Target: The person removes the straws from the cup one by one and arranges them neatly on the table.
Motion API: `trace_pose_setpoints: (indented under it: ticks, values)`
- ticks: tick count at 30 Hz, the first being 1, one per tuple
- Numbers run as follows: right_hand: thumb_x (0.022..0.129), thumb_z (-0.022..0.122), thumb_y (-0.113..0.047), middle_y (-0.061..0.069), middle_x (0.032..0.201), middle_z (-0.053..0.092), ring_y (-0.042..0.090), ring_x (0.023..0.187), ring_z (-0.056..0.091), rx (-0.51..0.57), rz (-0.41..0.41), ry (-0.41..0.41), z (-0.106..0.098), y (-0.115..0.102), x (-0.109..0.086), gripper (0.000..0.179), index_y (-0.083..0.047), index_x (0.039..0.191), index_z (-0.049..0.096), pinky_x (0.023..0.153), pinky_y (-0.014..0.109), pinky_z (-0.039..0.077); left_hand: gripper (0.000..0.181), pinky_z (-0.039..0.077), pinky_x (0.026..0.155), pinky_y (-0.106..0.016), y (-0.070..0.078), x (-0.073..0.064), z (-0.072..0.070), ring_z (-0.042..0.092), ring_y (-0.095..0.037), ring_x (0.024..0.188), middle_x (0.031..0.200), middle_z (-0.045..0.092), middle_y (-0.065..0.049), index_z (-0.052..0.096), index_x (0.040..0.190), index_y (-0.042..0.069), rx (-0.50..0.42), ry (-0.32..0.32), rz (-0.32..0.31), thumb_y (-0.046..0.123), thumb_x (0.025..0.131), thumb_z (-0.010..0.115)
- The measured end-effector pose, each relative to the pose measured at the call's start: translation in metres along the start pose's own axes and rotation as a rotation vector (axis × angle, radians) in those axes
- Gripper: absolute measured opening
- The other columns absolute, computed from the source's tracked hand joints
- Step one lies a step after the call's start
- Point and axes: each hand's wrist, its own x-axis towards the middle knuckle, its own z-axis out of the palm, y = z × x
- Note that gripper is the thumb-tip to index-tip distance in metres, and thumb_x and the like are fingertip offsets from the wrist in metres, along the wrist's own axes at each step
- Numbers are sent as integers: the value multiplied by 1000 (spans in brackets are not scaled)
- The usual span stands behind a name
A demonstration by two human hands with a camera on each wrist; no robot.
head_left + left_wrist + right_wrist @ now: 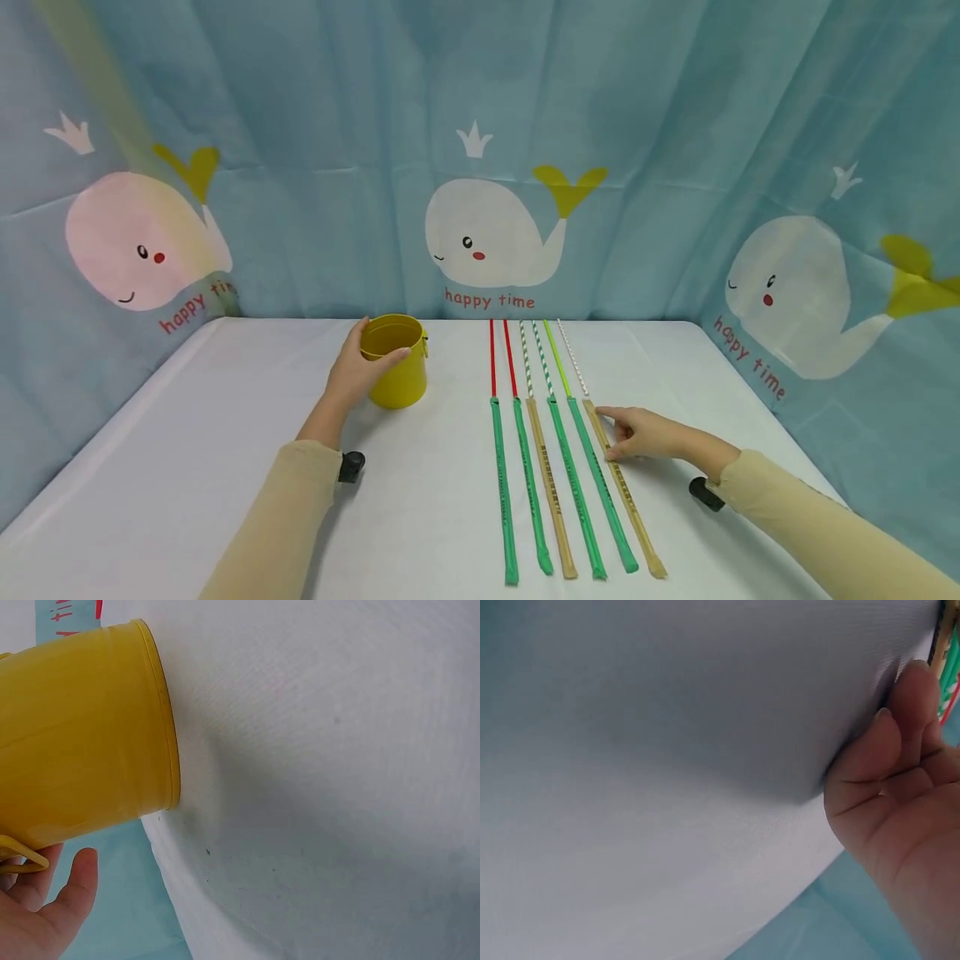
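My left hand (357, 367) grips a yellow bucket (401, 385) at its left side, thumb over the near rim. In the left wrist view, its fingertips show beside the bucket's handle (21, 859). At the right, my right hand (651, 433) touches the rightmost brown paper straw sleeve (632, 500). Index finger and thumb meet that sleeve's right edge, the index near its top end. Green paper sleeves (504, 492) and another brown sleeve (551, 487) lie in a row to its left. Straws line up with their top ends: red (492, 358), striped (526, 358), lime green (558, 358) and white speckled (573, 358).
A white cloth (187, 467) covers the table. Blue curtains (315, 233) with printed whales hang along the back and sides. Dark wrist devices show by the left sleeve (277, 508) and the right sleeve (810, 517).
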Motion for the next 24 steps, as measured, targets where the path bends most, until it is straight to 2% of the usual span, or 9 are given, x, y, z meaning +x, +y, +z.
trace_pose_setpoints:
  ticks: [4,8,24]
  values:
    - [88,73,-18,0,71,50,11,58,43,29,11,-5,0,-2,0,75,9,146,34,53,24,38,101,25,112,-57,0,-1,0,25,-38,140,160,15,-14,-2,157,17,4,-4,2,52,89,64]
    - [89,72,-18,0,71,50,11,57,43,20,9,-16,0,-5,0,71,10,144,36,53,24,38,102,25,112,-58,0,-1,-1,25,-39,140,160,15,-15,-3,157,17,12,-1,4,52,89,65]
    - [86,75,-17,1,70,49,14,58,44,8,51,-19,-2,-12,-3,73,10,143,38,53,25,37,102,25,112,-57,4,-4,1,26,-38,139,159,16,-15,-2,157,17,15,-16,1,51,89,65]
